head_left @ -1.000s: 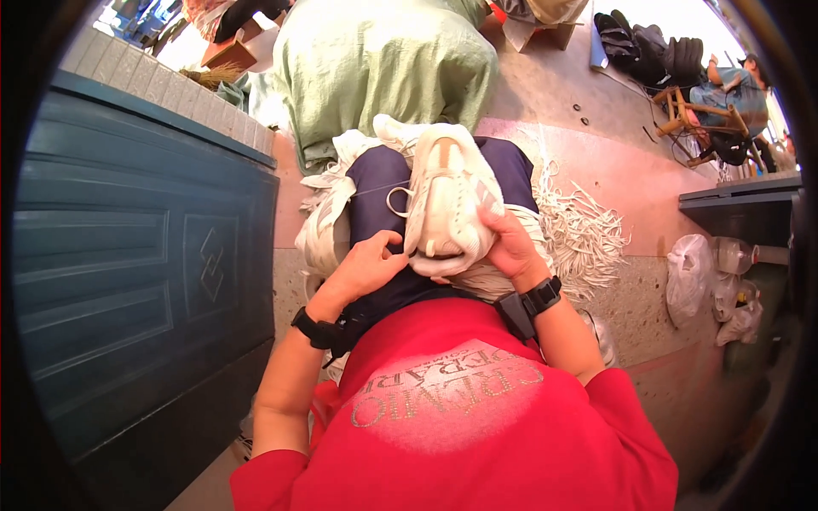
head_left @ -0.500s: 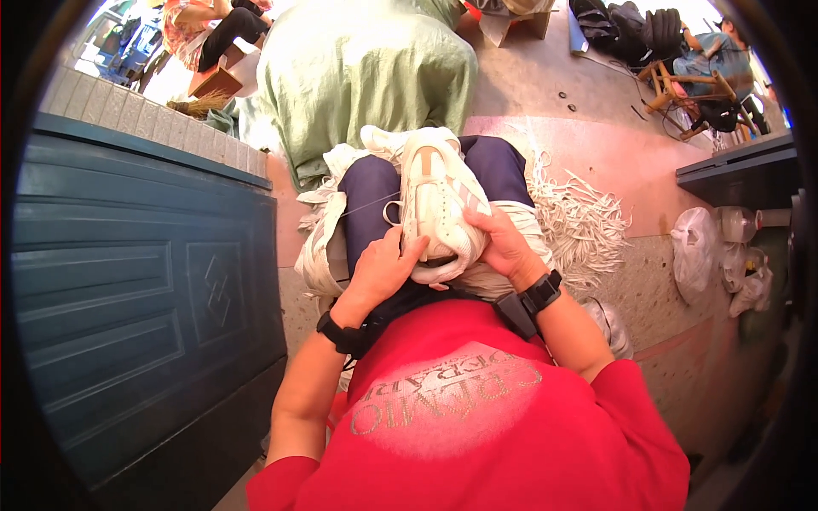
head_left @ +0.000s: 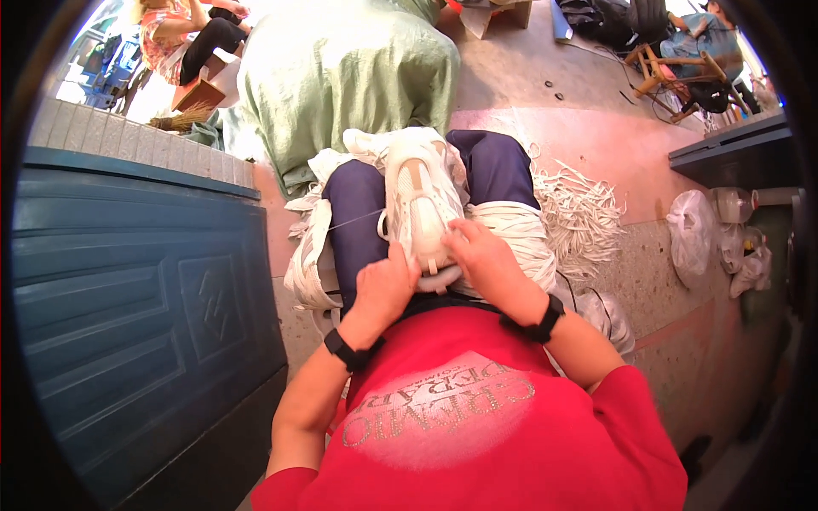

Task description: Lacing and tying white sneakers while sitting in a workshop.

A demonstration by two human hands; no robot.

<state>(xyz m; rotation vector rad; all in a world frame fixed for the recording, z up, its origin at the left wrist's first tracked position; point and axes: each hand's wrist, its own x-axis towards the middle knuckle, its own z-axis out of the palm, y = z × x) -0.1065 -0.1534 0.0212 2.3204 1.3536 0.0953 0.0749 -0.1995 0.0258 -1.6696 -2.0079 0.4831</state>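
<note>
Both hands are gripping a white shoe (head_left: 419, 209) that is lying lengthwise on the person's lap, between the thighs in dark blue trousers (head_left: 354, 213), its near end pointing toward the red shirt (head_left: 477, 426). The left hand (head_left: 385, 285) is curling closed against the near left edge of the shoe, wrist bending inward under a black wristband (head_left: 345, 349); the right hand (head_left: 477, 255) is pressing on the near right edge with fingers folded over it, its forearm angling in from the lower right and wearing a black watch (head_left: 537, 322). A thin thread (head_left: 354, 221) is running leftward from the shoe's left side across the left thigh. White fabric pieces (head_left: 311, 264) are hanging just left of the shoe, over the outer thigh, and a loose heap of white strips (head_left: 579, 213) is lying on the floor to the right of the shoe, with bare pinkish floor (head_left: 630, 153) opening beyond it. Well left of the shoe, a blue panelled door (head_left: 128, 289) is closing off that side. Beyond the shoe's far end, a pale green cloth (head_left: 349, 77) is draping over a bulky form, narrowing the room ahead. Far right of the shoe, white plastic bags (head_left: 694, 243) are resting below a dark ledge (head_left: 733, 153).
</note>
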